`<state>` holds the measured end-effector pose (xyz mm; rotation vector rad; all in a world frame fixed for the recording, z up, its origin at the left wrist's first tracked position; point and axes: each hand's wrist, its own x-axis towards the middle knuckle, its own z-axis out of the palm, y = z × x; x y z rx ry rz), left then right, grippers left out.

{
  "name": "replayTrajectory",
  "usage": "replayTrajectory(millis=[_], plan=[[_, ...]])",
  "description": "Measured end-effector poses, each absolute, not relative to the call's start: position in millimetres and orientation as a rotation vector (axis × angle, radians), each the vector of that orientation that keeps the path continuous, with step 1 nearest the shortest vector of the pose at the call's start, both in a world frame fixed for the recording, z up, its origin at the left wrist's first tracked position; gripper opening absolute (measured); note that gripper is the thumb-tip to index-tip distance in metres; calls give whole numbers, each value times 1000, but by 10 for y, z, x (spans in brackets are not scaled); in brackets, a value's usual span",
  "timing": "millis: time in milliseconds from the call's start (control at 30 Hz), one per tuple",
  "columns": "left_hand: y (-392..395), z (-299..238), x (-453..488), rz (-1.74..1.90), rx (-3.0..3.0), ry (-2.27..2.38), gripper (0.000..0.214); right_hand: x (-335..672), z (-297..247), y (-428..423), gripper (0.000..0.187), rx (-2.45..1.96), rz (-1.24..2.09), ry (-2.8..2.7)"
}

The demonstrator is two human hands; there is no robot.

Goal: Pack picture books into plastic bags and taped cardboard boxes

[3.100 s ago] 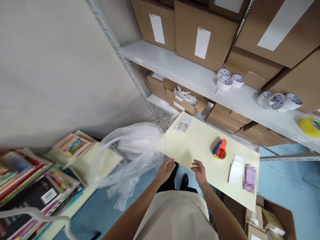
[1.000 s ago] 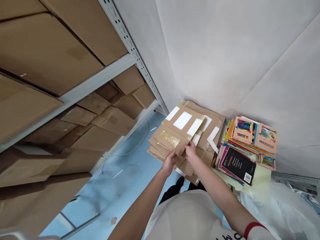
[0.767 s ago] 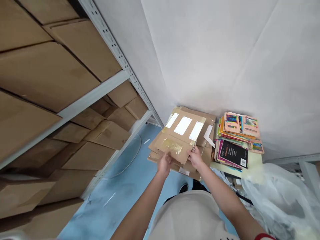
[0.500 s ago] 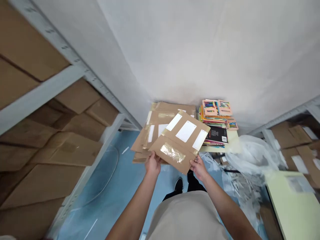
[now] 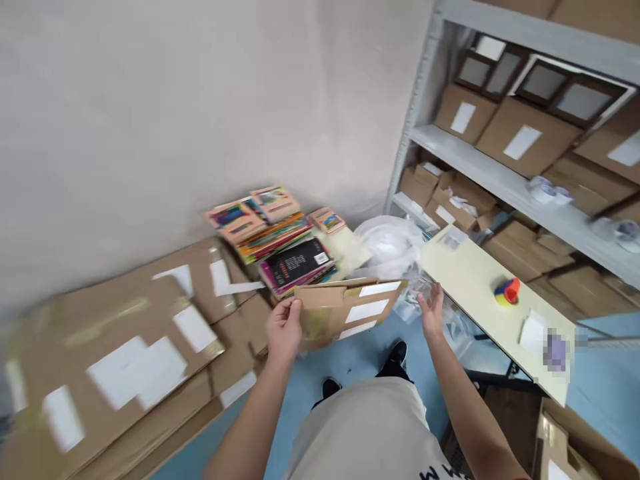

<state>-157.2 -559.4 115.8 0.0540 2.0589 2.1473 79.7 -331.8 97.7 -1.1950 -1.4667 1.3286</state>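
Note:
My left hand [image 5: 284, 331] pinches the left edge of a flattened cardboard box [image 5: 325, 319] with white labels and clear tape on it. The box is held tilted in front of my body, above the floor. My right hand [image 5: 432, 311] is off the cardboard, to the right of its far end, with fingers apart and nothing in them. Just beyond the held box lies a stack of books [image 5: 295, 263] with a black one on top at the front. A pile of flattened, labelled cardboard [image 5: 120, 333] spreads out at my left.
A narrow pale table [image 5: 470, 287] stands at the right, bearing a red, yellow and blue tape roll [image 5: 507, 292]. Crumpled clear plastic [image 5: 390, 243] lies between books and table. Behind it rises a grey metal shelf [image 5: 470, 157] with cardboard boxes. An open carton [image 5: 575, 433] sits at lower right.
My view has swung to the right. My right hand has let go of the cardboard, while my left still holds it, now tipped more edge-on.

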Motion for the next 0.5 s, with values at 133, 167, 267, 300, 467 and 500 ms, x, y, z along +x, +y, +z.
replayTrajectory(millis=[133, 167, 267, 300, 467, 500], plan=[[-4570, 1297, -1237, 2031, 341, 1927, 43, 1409, 990, -2727, 89, -1245, 1296, -1381], [-4304, 1322, -1139, 2016, 383, 1873, 43, 1576, 991, -2593, 83, -1245, 1307, -1342], [-3514, 1370, -847, 1981, 473, 1730, 45, 2091, 1033, -2231, 57, -1189, 1368, -1250], [-3258, 1380, -753, 1966, 506, 1695, 45, 2257, 1060, -2124, 49, -1168, 1379, -1233], [-2138, 1398, -326, 1883, 732, 1625, 49, 2900, 1203, -1658, 35, -1160, 1247, -1185], [-1965, 1396, -254, 1857, 784, 1633, 51, 2977, 1217, -1576, 34, -1170, 1211, -1180]])
